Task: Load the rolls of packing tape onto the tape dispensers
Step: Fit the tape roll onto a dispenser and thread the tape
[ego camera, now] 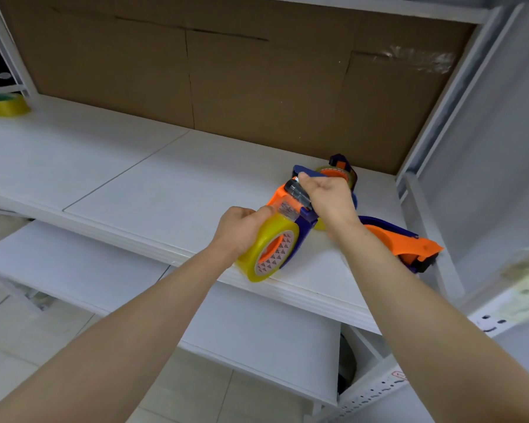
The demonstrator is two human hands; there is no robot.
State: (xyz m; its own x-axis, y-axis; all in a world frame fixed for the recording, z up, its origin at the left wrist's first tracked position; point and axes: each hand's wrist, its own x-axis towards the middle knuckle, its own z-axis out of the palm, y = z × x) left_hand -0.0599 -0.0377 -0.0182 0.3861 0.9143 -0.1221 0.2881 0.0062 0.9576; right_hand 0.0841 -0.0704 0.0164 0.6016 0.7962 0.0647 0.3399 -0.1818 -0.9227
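The left hand [239, 233] wraps its fingers round the roll [251, 254], which sits on the dispenser [303, 222] at the shelf [135, 178] edge. The right hand [327, 196] clenches the dispenser's front end, just beyond the left thumb. A second dispenser [403, 239] lies right of the right fingers. The spare roll [6, 105] is far left.

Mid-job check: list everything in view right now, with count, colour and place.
held dispenser: 1, orange and blue, shelf front
mounted tape roll: 1, clear yellowish, on held dispenser
rear dispenser: 1, orange and blue, behind right hand, roll loaded
empty dispenser: 1, orange and blue, lying at right
spare tape roll: 1, yellowish, far left
shelf: 1, white
cardboard: brown, back wall
left hand: grips mounted tape roll
right hand: curled at held dispenser's front
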